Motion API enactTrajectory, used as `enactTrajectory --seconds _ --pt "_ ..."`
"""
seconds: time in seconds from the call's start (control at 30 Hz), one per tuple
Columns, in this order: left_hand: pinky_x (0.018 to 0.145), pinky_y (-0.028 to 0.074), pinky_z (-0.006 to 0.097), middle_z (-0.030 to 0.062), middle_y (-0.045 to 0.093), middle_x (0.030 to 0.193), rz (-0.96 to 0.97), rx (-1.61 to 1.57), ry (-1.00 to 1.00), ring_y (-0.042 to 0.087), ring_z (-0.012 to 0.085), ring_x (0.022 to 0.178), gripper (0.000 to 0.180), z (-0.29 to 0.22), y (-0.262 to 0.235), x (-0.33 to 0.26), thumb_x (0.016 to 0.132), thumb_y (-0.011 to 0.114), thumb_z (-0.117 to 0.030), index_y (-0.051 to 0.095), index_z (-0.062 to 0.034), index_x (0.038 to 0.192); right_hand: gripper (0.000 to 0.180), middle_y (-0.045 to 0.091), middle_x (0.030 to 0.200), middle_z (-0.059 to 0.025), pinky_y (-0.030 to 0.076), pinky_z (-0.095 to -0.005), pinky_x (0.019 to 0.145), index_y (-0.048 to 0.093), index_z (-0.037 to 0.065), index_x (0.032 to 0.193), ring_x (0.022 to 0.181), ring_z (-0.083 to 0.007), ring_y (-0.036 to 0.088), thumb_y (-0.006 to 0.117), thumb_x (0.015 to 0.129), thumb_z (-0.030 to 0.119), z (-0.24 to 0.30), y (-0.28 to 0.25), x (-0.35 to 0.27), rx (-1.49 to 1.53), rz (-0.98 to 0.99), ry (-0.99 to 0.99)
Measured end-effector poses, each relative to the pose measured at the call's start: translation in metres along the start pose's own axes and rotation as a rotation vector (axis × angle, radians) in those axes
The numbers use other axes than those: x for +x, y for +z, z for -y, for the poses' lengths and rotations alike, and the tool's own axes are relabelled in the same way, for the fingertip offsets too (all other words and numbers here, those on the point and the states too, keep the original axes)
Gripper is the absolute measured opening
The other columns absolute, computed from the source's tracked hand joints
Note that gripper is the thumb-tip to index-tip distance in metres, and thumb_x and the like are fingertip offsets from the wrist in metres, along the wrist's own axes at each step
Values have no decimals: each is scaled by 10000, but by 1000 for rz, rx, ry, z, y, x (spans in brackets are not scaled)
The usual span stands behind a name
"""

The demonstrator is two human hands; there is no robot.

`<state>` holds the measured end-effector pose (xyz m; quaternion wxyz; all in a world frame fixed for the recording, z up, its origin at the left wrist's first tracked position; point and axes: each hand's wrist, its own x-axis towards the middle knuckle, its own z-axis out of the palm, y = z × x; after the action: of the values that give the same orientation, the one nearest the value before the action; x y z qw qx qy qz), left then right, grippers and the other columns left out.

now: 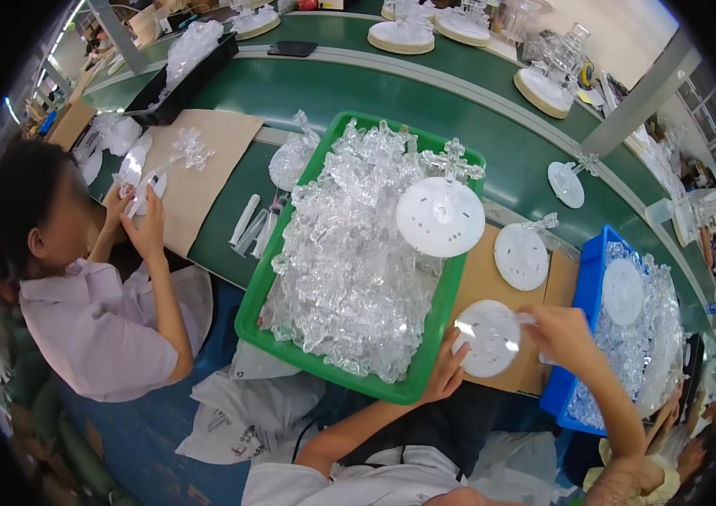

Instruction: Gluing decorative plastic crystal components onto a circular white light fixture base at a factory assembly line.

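Observation:
A round clear plastic disc [488, 339] with small slots is in front of me, above the cardboard. My left hand [442, 373] grips its left edge beside the green bin, fingers curled against the rim. At the disc's right side my right hand [562, 337] is closed in a pinch on a small clear plastic piece [527, 319], mostly hidden by the fingers. Another slotted disc with a clear stem [520, 256] lies on the cardboard just beyond. A third disc [440, 217] with a cross-shaped clear part rests on the heap in the green bin.
The green bin [250, 325] is piled with clear plastic parts. To the right stands a blue bin [562, 390] of similar parts. Behind runs a green bench [358, 88] with stacked discs. At left a co-worker [105, 304] handles clear parts over cardboard [221, 139].

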<state>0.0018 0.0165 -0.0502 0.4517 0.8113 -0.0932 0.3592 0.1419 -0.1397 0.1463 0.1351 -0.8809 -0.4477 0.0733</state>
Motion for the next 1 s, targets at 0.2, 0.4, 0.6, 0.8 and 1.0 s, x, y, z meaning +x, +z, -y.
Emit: enactTrajectory --seconds 0.2,0.4,0.6,0.8,1.0 --pt "1049 338 462 183 506 1307 274 256 49 456 328 1256 368 4 -9 -10 843 573 -138 580 -12 1187 325 626 873 -126 492 -383 666 601 94 1073 810 -309 622 671 756 101 44 -26 54 -214 41 -76" --pt "1053 336 461 181 505 1309 281 230 73 457 332 1255 395 3 -4 -6 825 587 -129 567 -13 1202 271 570 908 -80 523 -349 645 604 82 945 776 -246 628 712 729 205 78 57 231 -319 -306 -263" --pt "1048 349 468 193 479 1314 286 266 98 429 343 1268 458 2 -6 -8 800 599 -135 530 18 1226 221 587 943 -69 524 -345 654 613 80 947 790 -241 631 683 740 114 63 56 238 -183 -201 -405" --pt "1044 343 418 139 487 1319 247 -691 -546 441 280 1259 447 -42 -34 6 907 530 -151 439 -10 1321 258 648 1002 -70 531 -316 652 655 86 978 797 -244 657 706 727 53 80 10 79 89 -409 -323" --pt "979 382 316 107 465 1291 85 -1163 -903 476 188 1152 441 -75 -22 13 992 419 -188 341 10 1378 265 658 962 -94 531 -306 667 661 40 940 841 -234 658 754 694 74 78 67 -68 296 -198 0"
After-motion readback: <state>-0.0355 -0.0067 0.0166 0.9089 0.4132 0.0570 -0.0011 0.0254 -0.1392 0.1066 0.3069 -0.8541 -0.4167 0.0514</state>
